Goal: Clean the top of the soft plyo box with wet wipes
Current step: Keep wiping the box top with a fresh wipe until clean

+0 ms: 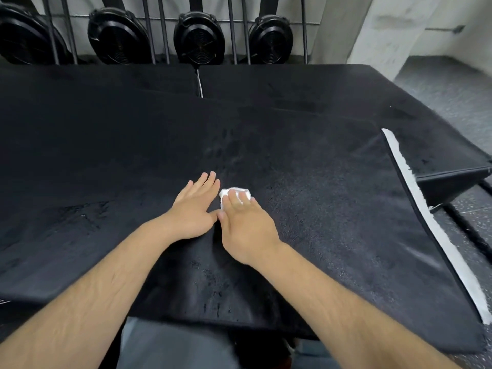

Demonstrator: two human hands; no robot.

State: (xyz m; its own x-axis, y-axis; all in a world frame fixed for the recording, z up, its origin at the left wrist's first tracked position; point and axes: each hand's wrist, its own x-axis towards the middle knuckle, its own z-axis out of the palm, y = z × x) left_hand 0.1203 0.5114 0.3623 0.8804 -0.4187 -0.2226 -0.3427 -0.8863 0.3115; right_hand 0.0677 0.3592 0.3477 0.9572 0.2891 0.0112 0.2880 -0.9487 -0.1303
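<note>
We see the black box [306, 182] top filling the view. Left hand [193, 209] lies flat on it, palm down, fingers straight and released. Right hand [246, 227], just beside, presses a crumpled white wipe [234, 191] under bent fingertips at mid-box.

A: How many hands on the plyo box [306, 161]?
B: Two: the left hand [193, 209] and the right hand [246, 227], both flat on its top.
A: Wipes?
B: One white wet wipe [234, 192], under the right hand's fingers.
A: And beyond the far edge of the box?
B: Four round black fans: the first [24, 38], second [118, 38], third [198, 38] and fourth [270, 39], in a row behind upright black bars.
A: Any other boxes?
B: One lower black box [452, 166], just right of the plyo box.
A: White strips?
B: One white strip [436, 225], along the plyo box's right edge.
</note>
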